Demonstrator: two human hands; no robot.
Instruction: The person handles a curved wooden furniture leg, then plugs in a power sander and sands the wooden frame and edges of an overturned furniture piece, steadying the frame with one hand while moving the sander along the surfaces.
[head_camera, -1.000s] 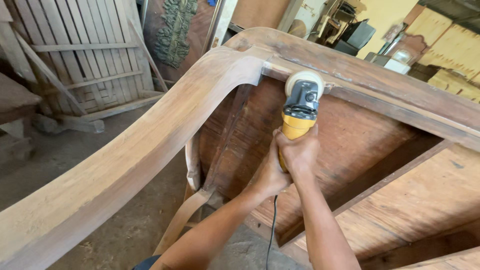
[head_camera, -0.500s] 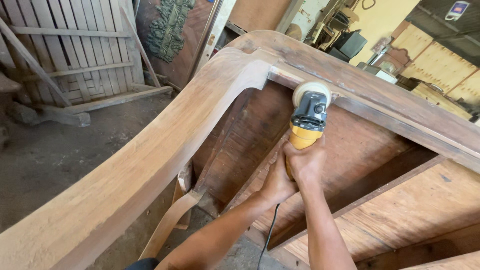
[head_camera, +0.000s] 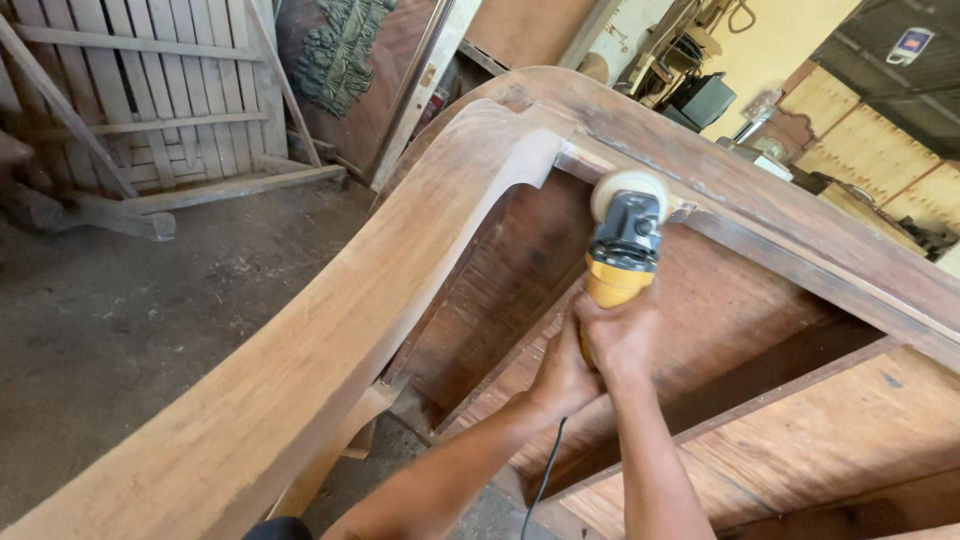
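A yellow and black angle grinder (head_camera: 622, 248) with a pale round sanding pad (head_camera: 628, 187) is pressed against the inner edge of a curved wooden furniture frame (head_camera: 400, 270), just under its top rail. My right hand (head_camera: 625, 335) wraps the yellow body from behind. My left hand (head_camera: 562, 375) grips the same body from the left and below. A black cord (head_camera: 545, 480) hangs down between my forearms.
A reddish wooden panel (head_camera: 730, 320) fills the inside of the frame. Slatted wooden pieces (head_camera: 150, 90) and a carved panel (head_camera: 345, 50) lean at the back left. Dusty concrete floor (head_camera: 130, 300) lies to the left. Cabinets and clutter stand at the back right.
The view has shifted so the frame and grinder sit lower and more central. The grinder stays at the same corner under the top rail, both hands still on it.
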